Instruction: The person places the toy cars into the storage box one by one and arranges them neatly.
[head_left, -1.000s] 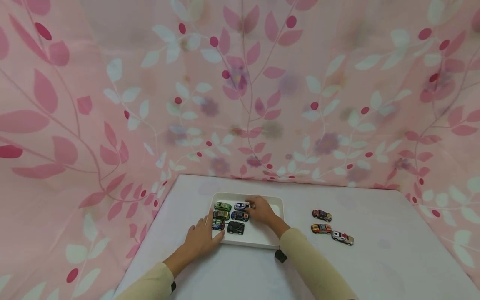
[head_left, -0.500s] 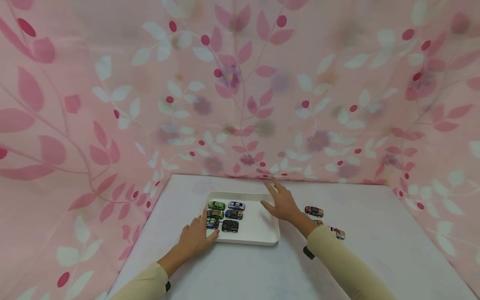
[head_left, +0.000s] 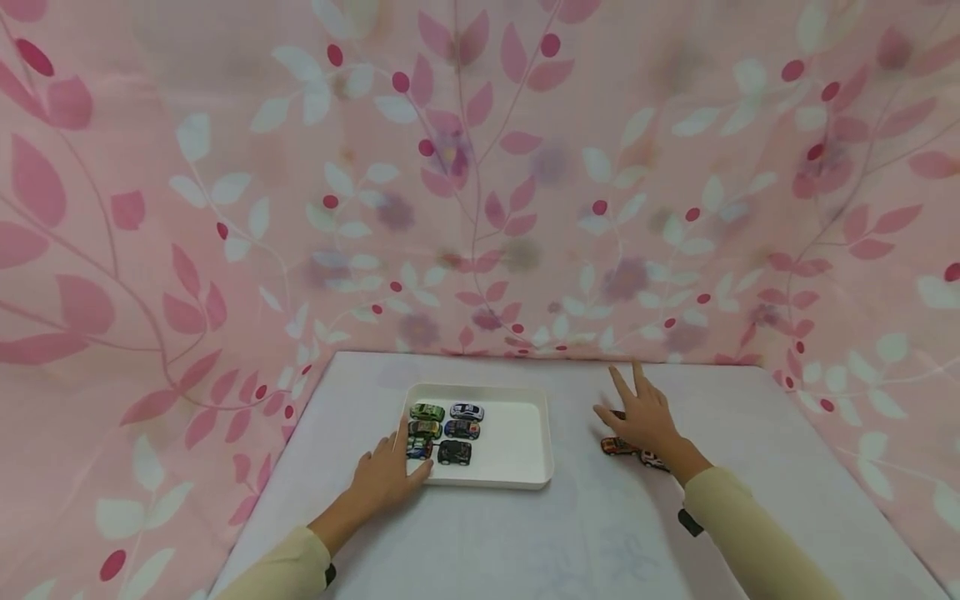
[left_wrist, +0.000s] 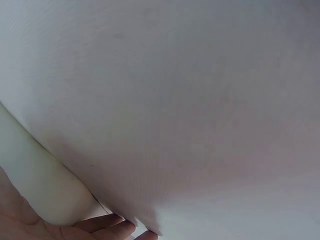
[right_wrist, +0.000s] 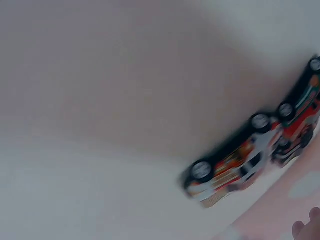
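Observation:
A white tray (head_left: 525,479) on the white table holds several toy cars (head_left: 444,431) in its left half. My left hand (head_left: 386,477) rests flat on the tray's near left corner, fingers straight; the left wrist view shows the tray wall (left_wrist: 35,185) by the fingertips (left_wrist: 117,227). My right hand (head_left: 643,419) hovers with fingers spread over loose toy cars to the right of the tray: an orange car (head_left: 618,447) and a white car (head_left: 654,461), partly hidden by the hand. The right wrist view shows a white and red car (right_wrist: 235,165) beside an orange car (right_wrist: 300,120), blurred.
Pink leaf-patterned cloth (head_left: 480,183) hangs around the back and both sides of the table (head_left: 585,533). The tray's right half (head_left: 517,433) holds nothing.
My right hand has left the cars in the tray and swung right across the table to hover over the loose cars. My left hand has stayed on the tray corner.

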